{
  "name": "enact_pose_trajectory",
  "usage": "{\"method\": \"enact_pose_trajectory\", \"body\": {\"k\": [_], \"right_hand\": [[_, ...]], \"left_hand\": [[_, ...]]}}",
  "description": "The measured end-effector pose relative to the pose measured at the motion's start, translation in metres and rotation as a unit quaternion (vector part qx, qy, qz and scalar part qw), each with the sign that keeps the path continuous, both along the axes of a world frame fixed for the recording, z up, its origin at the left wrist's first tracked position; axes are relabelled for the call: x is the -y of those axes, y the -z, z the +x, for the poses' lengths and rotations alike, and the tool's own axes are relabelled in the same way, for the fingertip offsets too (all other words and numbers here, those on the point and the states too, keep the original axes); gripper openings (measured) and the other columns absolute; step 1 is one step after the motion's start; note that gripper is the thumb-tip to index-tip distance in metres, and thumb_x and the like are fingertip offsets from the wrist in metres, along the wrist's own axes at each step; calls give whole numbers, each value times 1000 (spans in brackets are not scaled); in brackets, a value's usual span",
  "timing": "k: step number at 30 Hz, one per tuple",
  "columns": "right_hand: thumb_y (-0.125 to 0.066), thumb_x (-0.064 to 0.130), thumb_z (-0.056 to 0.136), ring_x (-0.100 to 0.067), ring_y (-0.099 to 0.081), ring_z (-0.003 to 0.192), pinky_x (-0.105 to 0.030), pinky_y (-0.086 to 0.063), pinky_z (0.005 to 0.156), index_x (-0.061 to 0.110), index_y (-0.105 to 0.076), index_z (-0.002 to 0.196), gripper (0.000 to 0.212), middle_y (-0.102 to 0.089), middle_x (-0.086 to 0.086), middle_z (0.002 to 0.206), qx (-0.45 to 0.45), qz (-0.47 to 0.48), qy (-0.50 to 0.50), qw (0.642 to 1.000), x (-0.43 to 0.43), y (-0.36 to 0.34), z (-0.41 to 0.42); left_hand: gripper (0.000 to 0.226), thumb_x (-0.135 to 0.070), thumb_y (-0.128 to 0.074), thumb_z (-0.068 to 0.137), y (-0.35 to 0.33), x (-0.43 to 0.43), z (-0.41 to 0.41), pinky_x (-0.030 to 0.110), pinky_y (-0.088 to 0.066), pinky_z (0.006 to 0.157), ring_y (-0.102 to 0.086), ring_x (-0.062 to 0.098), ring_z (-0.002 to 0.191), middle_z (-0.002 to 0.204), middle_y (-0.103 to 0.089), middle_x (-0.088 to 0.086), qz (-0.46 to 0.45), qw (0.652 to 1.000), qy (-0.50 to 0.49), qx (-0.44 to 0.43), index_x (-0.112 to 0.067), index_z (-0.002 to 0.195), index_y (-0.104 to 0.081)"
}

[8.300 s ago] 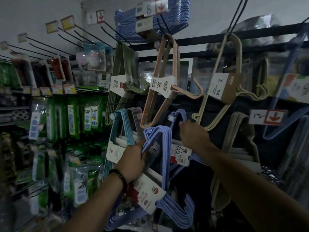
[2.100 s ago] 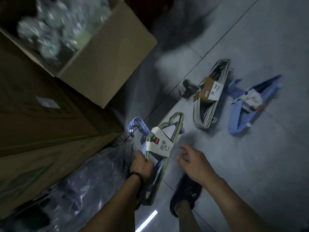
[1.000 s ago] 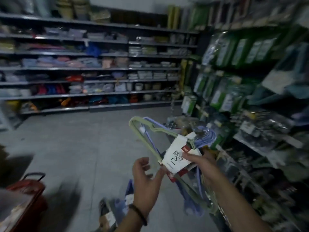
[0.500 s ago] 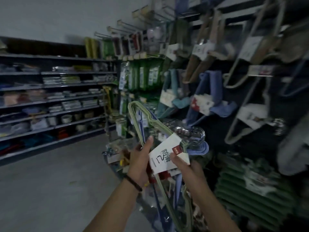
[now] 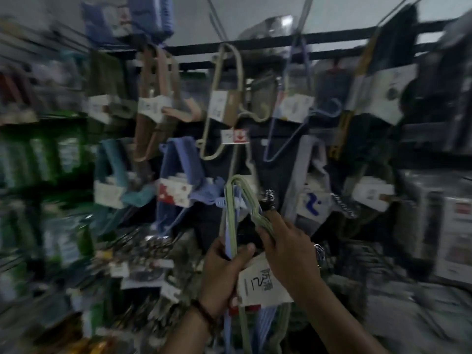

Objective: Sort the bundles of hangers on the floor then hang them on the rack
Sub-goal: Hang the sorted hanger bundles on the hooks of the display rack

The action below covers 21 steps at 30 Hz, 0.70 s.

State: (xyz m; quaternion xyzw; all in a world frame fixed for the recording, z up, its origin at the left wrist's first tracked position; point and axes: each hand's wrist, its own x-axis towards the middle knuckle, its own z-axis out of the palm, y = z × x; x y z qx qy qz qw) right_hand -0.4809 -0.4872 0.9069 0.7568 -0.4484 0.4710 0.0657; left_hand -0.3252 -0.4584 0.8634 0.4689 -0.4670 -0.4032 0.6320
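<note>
I hold two hanger bundles upright in front of the rack: a green bundle with a white paper label, and a blue bundle behind it. My left hand grips the left legs of both bundles. My right hand grips the green bundle's upper right side, just above the label. The bundle's top corner points up at the hooks. The frame is blurred by motion.
Hanger bundles hang on the rack's hooks: pink, beige, blue, teal and grey. A price tag with a red arrow sits mid-rack. Green packaged goods fill shelves at the left.
My view has swung right, from the aisle onto the rack. Both bundles have risen towards the hooks. My right hand slid from the label up onto the green bundle's frame.
</note>
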Motion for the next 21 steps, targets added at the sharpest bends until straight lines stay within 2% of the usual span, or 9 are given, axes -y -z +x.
{"method": "enact_pose_trajectory", "body": {"k": [2, 3, 5, 8, 11, 13, 15, 18, 21], "right_hand": [[-54, 40, 103, -24, -70, 71, -37, -52, 53, 29, -61, 125, 26, -75, 1, 93, 17, -15, 32, 999, 9, -3, -22], [-53, 39, 102, -25, -71, 70, -37, -52, 54, 28, -63, 122, 24, -75, -1, 89, 16, -11, 47, 999, 12, -5, -34], [-51, 42, 102, -26, -72, 68, -38, -51, 53, 30, -63, 118, 23, -75, -1, 83, 8, 12, 96, 995, 16, -7, -58], [-53, 38, 103, -27, -71, 69, -38, -47, 53, 30, -62, 116, 18, -74, -1, 79, -2, 35, 154, 987, 12, -7, -94], [-51, 32, 100, -25, -71, 69, -39, -53, 54, 23, -66, 119, 26, -75, -1, 82, 11, -10, 168, 986, 9, -1, -129], [-45, 35, 100, -21, -71, 66, -38, -56, 53, 19, -66, 121, 33, -76, 0, 85, 18, -54, 172, 983, 12, 8, -151], [-44, 36, 104, -14, -70, 65, -33, -58, 54, 17, -67, 124, 36, -75, 1, 89, 35, -75, 160, 984, 21, 12, -171], [-47, 35, 106, 0, -65, 67, -20, -56, 58, 19, -67, 125, 32, -74, 5, 93, 54, -79, 132, 987, 32, 12, -197], [-49, 34, 107, 3, -64, 69, -20, -54, 59, 22, -67, 124, 28, -71, 13, 91, 84, -51, 83, 992, 44, 5, -219]], "left_hand": [[74, -58, -92, 65, -4, 21, -21, 56, -61, 81, -72, 41, 87, 102, -69, 26, 1, 999, 37, 1, -6, 110, -64], [72, -59, -89, 66, -8, 28, -32, 46, -62, 76, -71, 36, 81, 95, -69, 23, 3, 999, 51, 15, -5, 107, -63], [60, -61, -71, 75, -15, 40, -53, 30, -53, 62, -59, 22, 66, 79, -59, 14, 1, 997, 67, 46, -6, 94, -59], [41, -53, -43, 98, -21, 60, -85, 21, -49, 67, -51, 5, 65, 74, -54, -4, 2, 993, 69, 99, -21, 77, -56], [72, -77, -32, 89, -21, 77, -116, 42, -54, 70, -63, 16, 68, 72, -65, 3, -23, 982, 57, 180, -14, 75, -64], [75, -82, -33, 86, -21, 87, -135, 25, -53, 62, -64, 6, 62, 72, -68, -2, -29, 972, 46, 228, -17, 83, -71], [64, -72, -38, 91, -24, 94, -152, 13, -41, 47, -61, 4, 53, 66, -68, -6, -36, 971, 65, 227, -18, 81, -70], [67, -73, -37, 91, -27, 112, -173, 31, -45, 53, -58, 11, 50, 57, -61, -3, -63, 970, 105, 211, -14, 70, -60], [64, -79, -37, 93, -17, 141, -183, 42, -59, 71, -71, 13, 70, 74, -72, -5, -69, 960, 107, 249, -24, 88, -68]]}}
